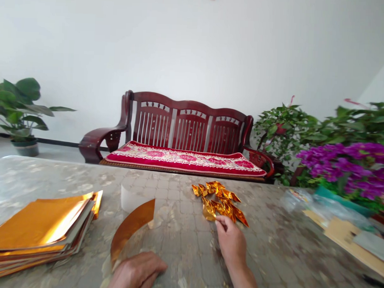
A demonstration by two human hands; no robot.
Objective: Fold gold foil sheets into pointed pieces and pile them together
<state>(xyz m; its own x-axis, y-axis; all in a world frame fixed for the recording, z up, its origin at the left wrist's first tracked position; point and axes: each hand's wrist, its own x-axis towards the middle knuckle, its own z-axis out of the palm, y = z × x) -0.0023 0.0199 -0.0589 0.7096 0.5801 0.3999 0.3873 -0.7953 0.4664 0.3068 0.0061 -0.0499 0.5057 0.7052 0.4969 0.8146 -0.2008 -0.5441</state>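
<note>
My right hand [234, 243] is closed in a pinch on the near end of a folded gold foil paper piece [209, 210]. That piece touches a small pile of similar folded gold foil pieces [226, 200] on the table. At the lower middle, my left hand [138, 272] lies low with its fingers closed together at the near end of a gold foil sheet [131, 226]. The sheet curls up off the tabletop and shows a pale underside. My left fingertips are partly hidden. To the left is a stack of flat gold foil sheets [45, 222].
The patterned table [181, 241] spans the foreground. On its right lie clear plastic bags [338, 212], cardboard [341, 231] and a dark pen-like object [375, 281], beside purple flowers [353, 164]. Behind stands a wooden bench [189, 122] with a red cushion [185, 158]. A potted plant [24, 107] is at left.
</note>
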